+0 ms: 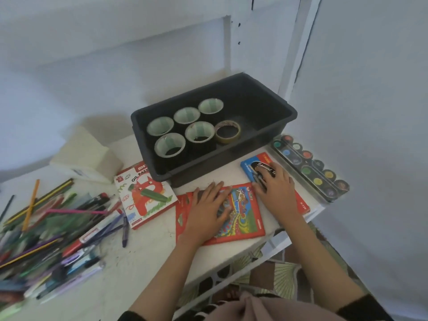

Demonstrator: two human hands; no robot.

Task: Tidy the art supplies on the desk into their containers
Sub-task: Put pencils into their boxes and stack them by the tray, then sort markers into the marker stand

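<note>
1. Done so far: six rolls of tape (199,133) stand inside the dark grey plastic bin (293,115).
2. In hand: the left hand (208,205) lies flat, fingers straight, on the red picture-covered crayon box (243,214) just in front of the bin. The right hand (276,185) rests on the blue cardboard colour box (249,165); whether it grips cannot be told.
3. Left to do: the white-and-red oil pastel box (143,195), the long strip of paint pots (310,169) and the heap of loose pens and pencils (58,230) lie out on the desk.

My left fingers (216,189) lay flat on the red crayon box (245,218); my right fingers (264,181) rested on the blue box (249,164) at two o'clock. The black tub (266,107) of tape rolls (199,130) sat at twelve, pens (53,228) at nine.
</note>
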